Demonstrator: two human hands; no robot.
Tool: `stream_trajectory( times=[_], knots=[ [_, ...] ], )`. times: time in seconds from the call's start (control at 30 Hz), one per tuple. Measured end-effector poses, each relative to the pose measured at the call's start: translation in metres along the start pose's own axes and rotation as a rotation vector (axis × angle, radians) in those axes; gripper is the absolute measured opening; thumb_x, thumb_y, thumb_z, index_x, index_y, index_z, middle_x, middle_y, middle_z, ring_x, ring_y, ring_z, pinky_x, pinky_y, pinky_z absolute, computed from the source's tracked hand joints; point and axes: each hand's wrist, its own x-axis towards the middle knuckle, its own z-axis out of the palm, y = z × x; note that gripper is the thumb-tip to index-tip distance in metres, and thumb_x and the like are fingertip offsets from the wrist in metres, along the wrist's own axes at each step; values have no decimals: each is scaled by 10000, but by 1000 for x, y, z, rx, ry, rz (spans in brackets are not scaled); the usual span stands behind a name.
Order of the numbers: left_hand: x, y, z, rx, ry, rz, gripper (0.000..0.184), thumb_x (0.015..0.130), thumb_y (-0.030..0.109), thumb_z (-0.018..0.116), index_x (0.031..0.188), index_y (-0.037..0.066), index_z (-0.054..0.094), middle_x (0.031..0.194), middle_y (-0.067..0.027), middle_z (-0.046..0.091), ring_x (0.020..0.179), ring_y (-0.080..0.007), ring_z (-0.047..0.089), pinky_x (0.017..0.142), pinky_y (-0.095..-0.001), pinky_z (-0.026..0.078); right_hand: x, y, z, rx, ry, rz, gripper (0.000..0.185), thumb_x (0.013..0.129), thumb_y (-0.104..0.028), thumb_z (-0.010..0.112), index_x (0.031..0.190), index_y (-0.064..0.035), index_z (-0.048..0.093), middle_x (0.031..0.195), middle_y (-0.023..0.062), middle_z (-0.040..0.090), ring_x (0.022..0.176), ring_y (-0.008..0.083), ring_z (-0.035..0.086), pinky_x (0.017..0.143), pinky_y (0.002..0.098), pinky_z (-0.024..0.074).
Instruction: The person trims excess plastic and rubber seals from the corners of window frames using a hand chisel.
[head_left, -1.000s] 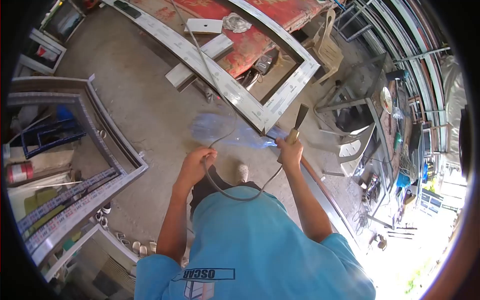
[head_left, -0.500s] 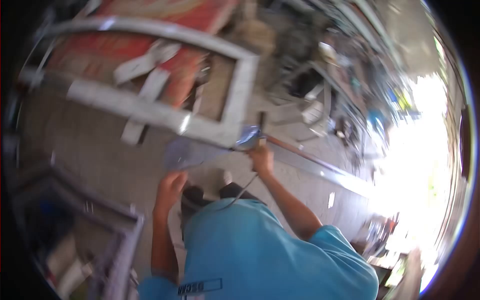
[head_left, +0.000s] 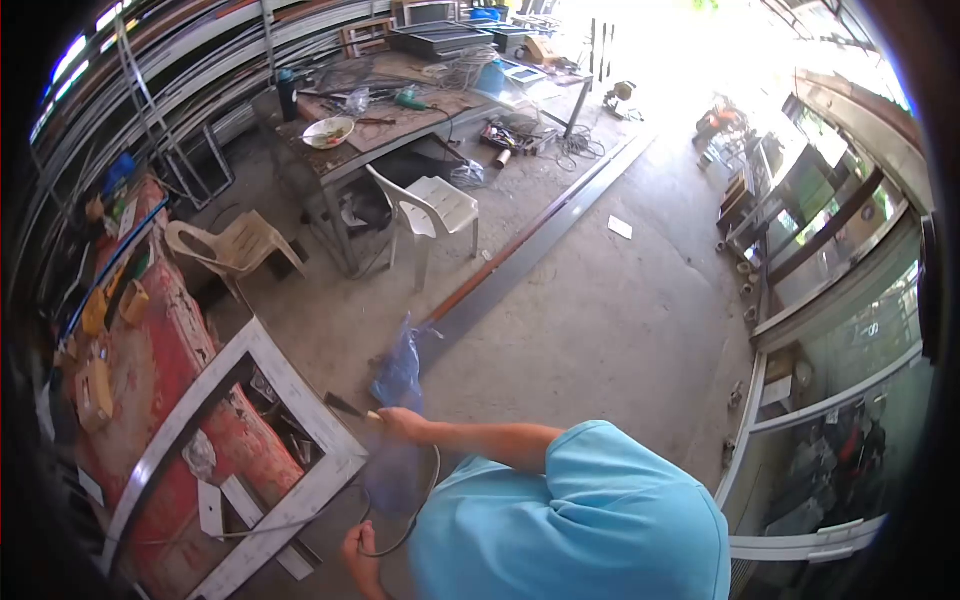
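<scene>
My right hand [head_left: 403, 425] is closed around a small tool [head_left: 347, 405] with a dark flat end and a pale part by the fingers; its exact kind I cannot make out. A grey cord [head_left: 437, 485] loops from near that hand down to my left hand [head_left: 362, 548], whose curled fingers appear to pinch it. To the left of both hands, a whitish rectangular frame [head_left: 325, 425] rests at an angle over a worn red table [head_left: 160, 375]. Just beyond my right hand is a translucent blue plastic bag [head_left: 398, 372].
Loose strips [head_left: 240, 500] lie inside the frame. A white plastic chair [head_left: 435, 210] and a beige chair [head_left: 235, 245] stand ahead. Behind them is a cluttered workbench [head_left: 390, 135]. A long dark beam [head_left: 540, 260] lies across the floor; glass-paned doors [head_left: 840, 390] line the right.
My view has swung up and to the right, showing the workshop and doorway. The tool stays in my right hand. My left hand now sits lower, by the cord.
</scene>
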Motion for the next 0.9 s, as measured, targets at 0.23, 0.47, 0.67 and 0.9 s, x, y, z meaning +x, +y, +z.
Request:
stream_trajectory(
  times=[0.23, 0.47, 0.67, 0.9],
  knots=[
    [49, -30, -5, -62, -240, -49, 273, 859, 115, 652, 1088, -33, 675, 960, -103, 687, 863, -165, 628, 766, -303, 499, 4, -6, 11, 11, -73, -63, 401, 662, -165, 717, 1033, -44, 624, 941, 181, 675, 928, 367, 653, 790, 454, 517],
    [55, 44, -10, 107, -559, -222, 411, 841, 33, 615, 1241, -53, 579, 1110, -184, 669, 794, -216, 634, 656, -293, 514, -13, -6, 7, 6, -153, -32, 445, 650, -193, 758, 1051, -45, 632, 962, 182, 680, 948, 360, 658, 799, 454, 523],
    [68, -6, -10, 397, -353, 193, 714, 776, -39, 609, 1450, 107, 422, 1286, -176, 587, 1192, -227, 536, 1076, -365, 379, -25, -18, 6, 58, -193, -156, 431, 626, -219, 759, 978, -4, 634, 880, 197, 676, 859, 353, 667, 748, 432, 524],
    [55, 26, 42, -432, -151, -130, 265, 966, 183, 597, 1140, -17, 587, 925, -85, 664, 665, -148, 647, 567, -235, 533, -37, -43, 8, 324, -246, -153, 494, 650, -239, 774, 1050, -12, 594, 857, 149, 672, 803, 293, 661, 724, 404, 509]
  ],
)
